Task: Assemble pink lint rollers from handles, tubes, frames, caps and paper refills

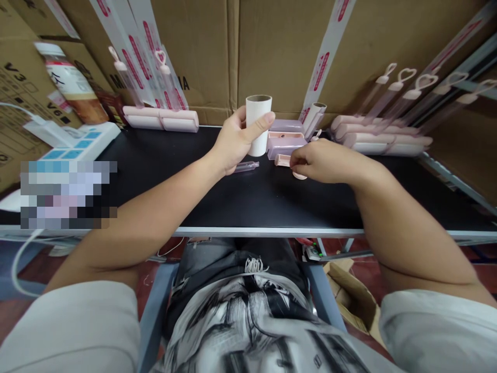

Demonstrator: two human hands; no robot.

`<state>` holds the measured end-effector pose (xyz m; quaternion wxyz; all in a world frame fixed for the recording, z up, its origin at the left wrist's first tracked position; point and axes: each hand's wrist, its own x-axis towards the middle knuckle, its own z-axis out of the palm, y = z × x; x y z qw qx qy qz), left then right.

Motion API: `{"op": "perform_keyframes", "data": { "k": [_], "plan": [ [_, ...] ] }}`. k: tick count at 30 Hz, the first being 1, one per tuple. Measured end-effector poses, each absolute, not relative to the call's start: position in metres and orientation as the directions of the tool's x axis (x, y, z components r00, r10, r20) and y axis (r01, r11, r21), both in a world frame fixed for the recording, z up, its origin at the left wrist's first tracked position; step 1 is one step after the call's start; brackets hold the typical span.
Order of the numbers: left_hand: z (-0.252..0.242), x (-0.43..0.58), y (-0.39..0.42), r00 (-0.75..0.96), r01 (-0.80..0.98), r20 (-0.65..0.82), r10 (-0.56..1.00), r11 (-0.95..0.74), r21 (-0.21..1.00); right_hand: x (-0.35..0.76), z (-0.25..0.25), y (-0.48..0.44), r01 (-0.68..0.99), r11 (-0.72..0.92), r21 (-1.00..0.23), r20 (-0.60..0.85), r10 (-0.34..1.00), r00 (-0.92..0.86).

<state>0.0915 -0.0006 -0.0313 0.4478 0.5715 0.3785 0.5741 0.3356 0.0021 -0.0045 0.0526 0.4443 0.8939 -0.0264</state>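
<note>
Left hand [235, 139] wraps a white tube [256, 111] mid-table [248, 207], unjoined; right hand [328, 161] curled at pink piece [282, 160], can't tell if pinching. Rollers [402, 143] far left and right look finished.

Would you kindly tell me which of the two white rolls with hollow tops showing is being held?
The white roll in the left hand; the other white roll is beyond the right hand, untouched.
</note>
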Motion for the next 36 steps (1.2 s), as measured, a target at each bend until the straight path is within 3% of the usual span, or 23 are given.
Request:
{"op": "perform_keyframes", "data": {
  "k": [4,7,10,13,17,23,27,31,36],
  "plan": [
    [-0.033,0.091,-0.002,0.058,-0.063,0.326,0.944,-0.322,0.945,0.342,-0.008,0.006,0.839,0.540,0.064,-0.150,0.837,-0.527],
    [-0.033,0.092,-0.002,0.049,-0.051,0.342,0.938,-0.340,0.939,0.339,-0.010,0.004,0.808,0.585,-0.069,-0.192,0.787,-0.586],
    [-0.033,0.092,-0.004,0.043,-0.039,0.351,0.935,-0.350,0.936,0.335,-0.008,0.000,0.763,0.621,-0.178,-0.113,0.757,-0.643],
    [-0.031,0.093,-0.005,0.044,-0.049,0.341,0.939,-0.338,0.940,0.332,-0.007,-0.004,0.802,0.587,-0.114,-0.070,0.800,-0.595],
    [-0.031,0.094,-0.005,0.054,-0.033,0.361,0.931,-0.359,0.933,0.327,-0.009,-0.009,0.822,0.567,-0.050,-0.188,0.803,-0.565],
    [-0.033,0.090,-0.006,0.099,0.125,0.529,0.843,-0.538,0.834,0.320,-0.014,-0.013,0.745,0.651,-0.147,-0.226,0.711,-0.666],
    [-0.032,0.087,-0.009,0.202,0.266,0.605,0.770,-0.637,0.723,0.330,-0.010,-0.006,0.664,0.659,-0.353,-0.126,0.670,-0.731],
    [-0.032,0.086,-0.011,0.204,0.348,0.622,0.756,-0.649,0.676,0.347,0.000,-0.003,0.456,0.631,-0.628,0.047,0.615,-0.787],
    [-0.036,0.084,-0.008,0.214,0.371,0.609,0.764,-0.641,0.672,0.348,-0.002,-0.004,0.140,0.608,-0.781,0.427,0.685,-0.590]
  ]
}}
